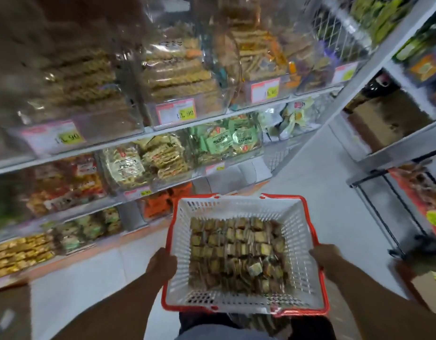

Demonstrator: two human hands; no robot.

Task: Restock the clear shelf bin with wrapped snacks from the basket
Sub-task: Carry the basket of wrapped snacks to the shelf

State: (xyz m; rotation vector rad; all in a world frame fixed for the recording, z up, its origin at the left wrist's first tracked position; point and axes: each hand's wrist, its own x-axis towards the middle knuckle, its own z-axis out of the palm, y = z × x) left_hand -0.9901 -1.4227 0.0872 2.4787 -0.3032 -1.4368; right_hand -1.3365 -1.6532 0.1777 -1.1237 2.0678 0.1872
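Note:
A white plastic basket [297, 217] with a red rim is held low in front of me, above the floor. Its bottom is covered with several small wrapped snacks [236, 251] in brown and gold wrappers. My left hand [161, 265] grips the basket's left rim. My right hand [326, 257] grips the right rim. Clear shelf bins [72, 77] full of wrapped snack bars stand on the upper shelf at the left; which bin is the task's one I cannot tell.
White shelves [148, 132] on the left carry more clear bins with price labels [176, 111]. A second shelf unit [393, 133] and a black wire rack [388, 209] stand at the right. Pale floor tiles [317, 168] run between them.

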